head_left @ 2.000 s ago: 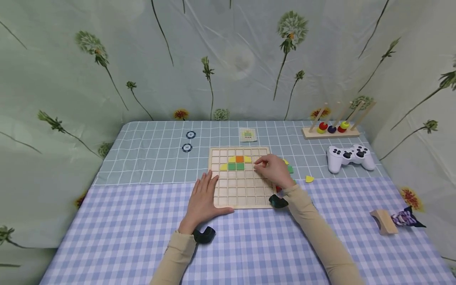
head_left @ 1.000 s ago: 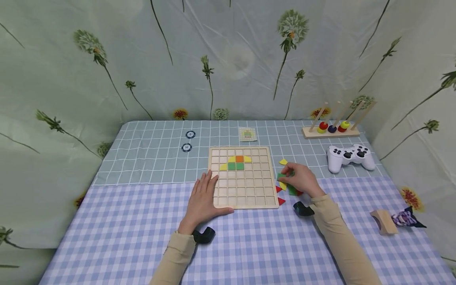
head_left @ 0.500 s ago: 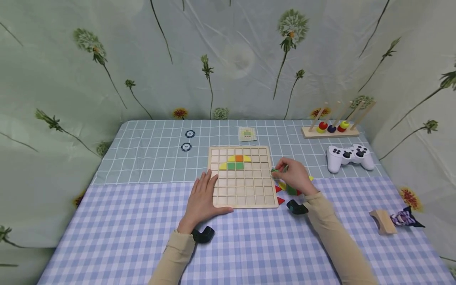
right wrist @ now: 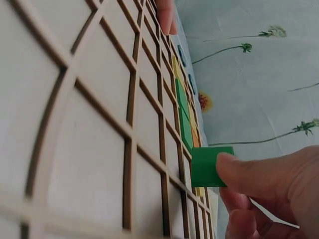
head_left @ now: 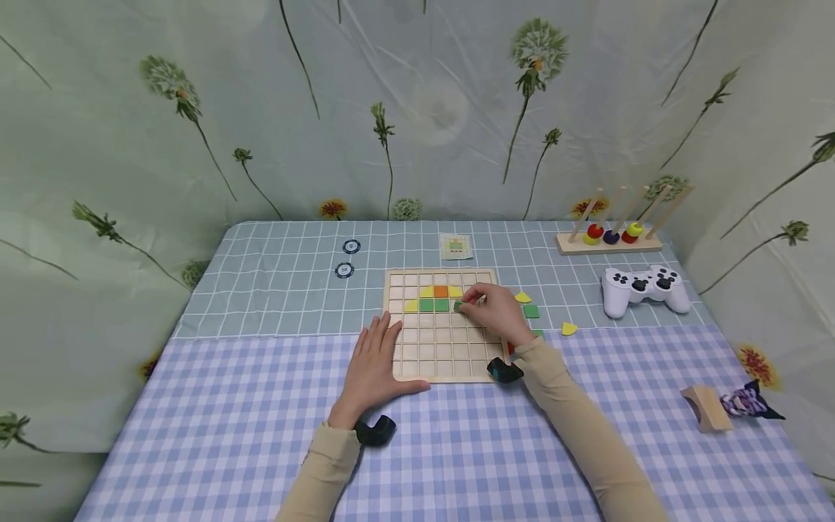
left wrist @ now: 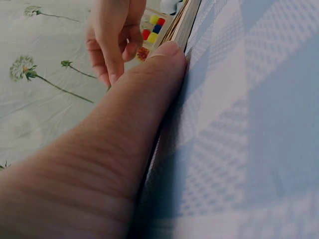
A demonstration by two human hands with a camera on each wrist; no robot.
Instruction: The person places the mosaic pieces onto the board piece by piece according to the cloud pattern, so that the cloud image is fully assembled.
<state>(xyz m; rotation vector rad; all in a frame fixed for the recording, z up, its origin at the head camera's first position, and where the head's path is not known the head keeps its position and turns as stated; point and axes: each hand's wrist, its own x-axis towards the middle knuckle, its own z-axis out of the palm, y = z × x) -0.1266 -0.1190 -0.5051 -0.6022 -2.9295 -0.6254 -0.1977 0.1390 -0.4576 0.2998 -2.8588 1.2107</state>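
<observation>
Over the wooden grid board (head_left: pixel 438 348), the right hand (head_left: pixel 499 312) pinches a flat green square tile (right wrist: pixel 209 166) at its fingertips; the left hand (head_left: pixel 372 362) rests flat, fingers straight, against the board's edge.

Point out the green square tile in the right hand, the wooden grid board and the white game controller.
green square tile (right wrist: pixel 209 167), right wrist view, flat face.
wooden grid board (head_left: pixel 450 354), head view, bare cells.
white game controller (head_left: pixel 644 289), head view, body centre.

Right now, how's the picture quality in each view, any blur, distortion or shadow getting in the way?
Head view: evenly lit and sharp, with wide-angle bending at the edges; the wooden grid board reads clearly. Left wrist view: the left hand fills the frame, soft and blurred, casting shadow on the checked cloth. Right wrist view: steep perspective stretches the grid, but the green square tile is crisp.
</observation>
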